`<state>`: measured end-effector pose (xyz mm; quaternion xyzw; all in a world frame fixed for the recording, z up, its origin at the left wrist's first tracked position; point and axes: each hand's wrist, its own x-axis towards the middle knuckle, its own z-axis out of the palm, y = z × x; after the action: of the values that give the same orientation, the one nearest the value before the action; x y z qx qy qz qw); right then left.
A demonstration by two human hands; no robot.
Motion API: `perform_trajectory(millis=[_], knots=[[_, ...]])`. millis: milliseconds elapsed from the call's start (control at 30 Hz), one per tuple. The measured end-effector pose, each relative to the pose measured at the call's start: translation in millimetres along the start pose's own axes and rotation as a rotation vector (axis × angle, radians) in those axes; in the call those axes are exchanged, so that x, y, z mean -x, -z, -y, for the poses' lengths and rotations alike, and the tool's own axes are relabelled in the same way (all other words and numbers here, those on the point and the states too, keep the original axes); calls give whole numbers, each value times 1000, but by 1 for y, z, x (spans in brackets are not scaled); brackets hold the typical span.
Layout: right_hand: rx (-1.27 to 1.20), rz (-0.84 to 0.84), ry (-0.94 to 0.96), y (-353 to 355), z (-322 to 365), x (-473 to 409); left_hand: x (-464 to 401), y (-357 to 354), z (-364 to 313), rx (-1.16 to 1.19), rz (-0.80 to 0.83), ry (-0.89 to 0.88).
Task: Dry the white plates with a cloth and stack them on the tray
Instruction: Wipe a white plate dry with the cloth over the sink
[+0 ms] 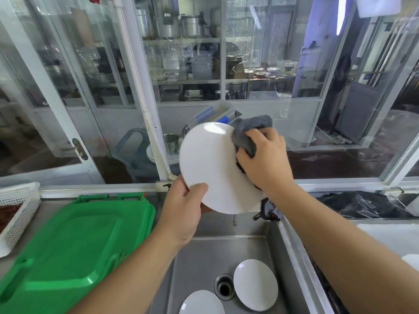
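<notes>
One plate (210, 168) held tilted above sink (226, 245), left hand (183, 214) pinching its rim to steady it, right hand (265, 162) gripping cloth (247, 132) against it to wipe; tray (74, 241) bare, two plates (255, 284) wait in sink

glossy plate (208, 164), fuzzy cloth (247, 132), steel sink (199, 264)

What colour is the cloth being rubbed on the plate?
Grey; the cloth shows best in the head view, bunched under the right hand.

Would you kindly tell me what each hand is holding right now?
Left hand: grips the white plate by its lower edge.
Right hand: clutches the grey cloth.
</notes>
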<state>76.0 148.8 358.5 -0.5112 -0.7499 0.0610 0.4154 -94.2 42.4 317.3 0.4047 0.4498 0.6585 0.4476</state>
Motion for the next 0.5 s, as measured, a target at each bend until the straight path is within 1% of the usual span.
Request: perform_trajectory(millis=[67,133,200,233,267,333,400,500], knots=[[-112,3,-149,-2,-6,8,-3,4,1,10,-17,-31],[-359,-5,-361,-8,-8,18,-5,6,4,2,-16,-57],[-687,-24,-618,-16,-6,28,-5,6,10,-1,-8,-72],[-802,-39,-704,-19,-7,31,-5,6,14,3,-3,-71],[-853,-53,-746,-21,-8,33,-5,4,17,4,7,-57],[-854,-75,-748,-21,-11,35,-3,2,19,-4,55,9],[-800,-93,-703,-18,-18,34,-2,1,13,4,122,95],[-678,-89,-600,-7,-28,28,-9,9,-5,-21,140,220]])
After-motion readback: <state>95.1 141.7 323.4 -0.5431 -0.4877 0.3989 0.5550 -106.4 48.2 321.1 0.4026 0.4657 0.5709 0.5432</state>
